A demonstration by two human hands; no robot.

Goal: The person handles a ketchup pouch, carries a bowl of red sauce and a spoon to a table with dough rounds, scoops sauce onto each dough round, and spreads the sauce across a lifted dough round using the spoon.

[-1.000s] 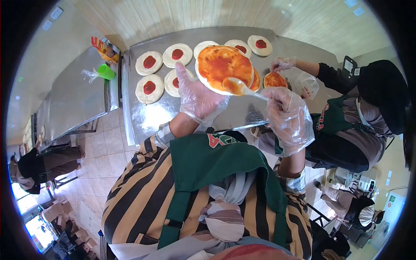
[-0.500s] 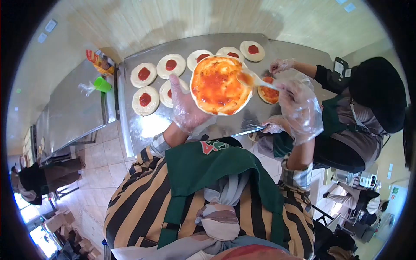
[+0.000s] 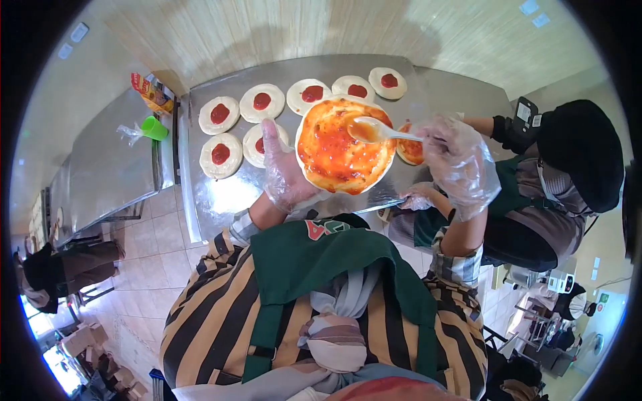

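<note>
My left hand [image 3: 286,175], in a clear plastic glove, supports a round pizza base [image 3: 341,164] from beneath, its thumb sticking up beside the rim. Red-orange sauce covers most of the base's top. My gloved right hand [image 3: 458,157] grips the handle of a white spoon [image 3: 384,131], whose bowl rests on or just over the sauce near the upper middle. Behind the held base, several dough rounds lie on the metal table, each with a blob of red sauce, such as the dough round [image 3: 219,115] at the left.
A co-worker [image 3: 528,194] sits at the right, gloved hands near another sauced base [image 3: 409,148] on the metal table [image 3: 274,67]. On the left-hand table stand a green cup [image 3: 154,128] and a yellow-red packet [image 3: 152,93]. More people are in the far background.
The spoon's bowl has moved left across the sauce, away from the right rim. The held base appears slightly lower and turned. The co-worker's far hand is now mostly hidden behind my right hand.
</note>
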